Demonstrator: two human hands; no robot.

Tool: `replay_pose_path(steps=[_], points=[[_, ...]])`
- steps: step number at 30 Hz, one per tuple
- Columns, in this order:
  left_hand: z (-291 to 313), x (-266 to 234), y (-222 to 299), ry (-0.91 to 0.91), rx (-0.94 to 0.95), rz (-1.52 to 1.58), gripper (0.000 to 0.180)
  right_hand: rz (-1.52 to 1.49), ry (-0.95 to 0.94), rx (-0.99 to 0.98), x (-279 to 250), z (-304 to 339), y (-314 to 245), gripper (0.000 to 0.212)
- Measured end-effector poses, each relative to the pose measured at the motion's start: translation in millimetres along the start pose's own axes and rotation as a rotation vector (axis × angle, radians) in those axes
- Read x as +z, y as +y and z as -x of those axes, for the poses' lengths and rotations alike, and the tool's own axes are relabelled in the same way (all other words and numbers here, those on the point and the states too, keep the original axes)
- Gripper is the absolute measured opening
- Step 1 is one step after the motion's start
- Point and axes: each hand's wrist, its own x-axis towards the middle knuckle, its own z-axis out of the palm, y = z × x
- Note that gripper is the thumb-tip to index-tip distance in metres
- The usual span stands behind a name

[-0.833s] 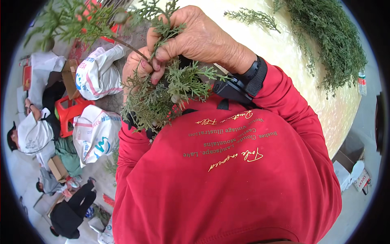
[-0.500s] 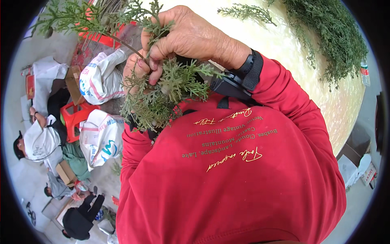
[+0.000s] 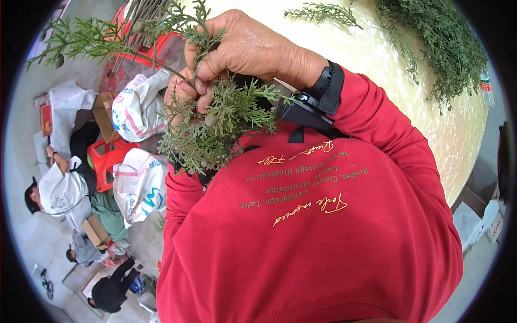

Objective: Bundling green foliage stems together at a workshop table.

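Observation:
My right hand (image 3: 253, 48) is closed in a pinch, its thumb and fingers around a green conifer sprig (image 3: 202, 40). Just below it, my left hand (image 3: 180, 89) is closed too, partly hidden by foliage. The fingertips of both hands meet where a long brown stem of another conifer sprig (image 3: 89, 40) runs in from the upper left; small round cones hang on it. Beneath the fingers a bushy conifer clump (image 3: 215, 126) spreads before my chest and covers much of the left hand. Exactly which stems each hand grips is hard to tell.
A pale, shiny round tabletop (image 3: 371, 59) carries a heap of conifer branches (image 3: 436, 48) and a loose sprig (image 3: 326, 13). A plastic bottle (image 3: 486, 89) stands at the right. Leftward are white sacks (image 3: 140, 183), a red stool (image 3: 107, 159), bundled twigs (image 3: 142, 21) and several people.
Both hands keep their grip and hardly move. The long sprig has swung slightly down and left. The background at the left has shifted a little to the right in view.

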Motion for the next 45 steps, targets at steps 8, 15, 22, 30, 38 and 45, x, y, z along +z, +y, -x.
replay_pose_path(steps=[8,15,22,30,38,45], points=[[-5,-8,-21,0.008,0.089,0.026,0.045,0.093,-0.05,-0.043,-5,1,-4,0.017],[-2,1,-9,0.031,0.059,0.081,0.04,0.281,0.018,-0.13,-5,5,-13,0.015],[-4,-7,-8,0.138,-0.079,0.155,0.035,0.414,0.042,-0.201,-10,-2,-9,0.017],[-3,-11,-8,0.097,-0.055,0.202,0.032,0.444,0.07,-0.15,-9,-7,-10,0.018],[-2,-21,-12,0.132,-0.06,0.169,0.028,0.5,0.056,-0.094,-7,-8,-18,0.017],[-7,13,2,0.25,0.037,0.197,0.026,0.459,0.078,-0.087,-7,-6,-15,0.015]])
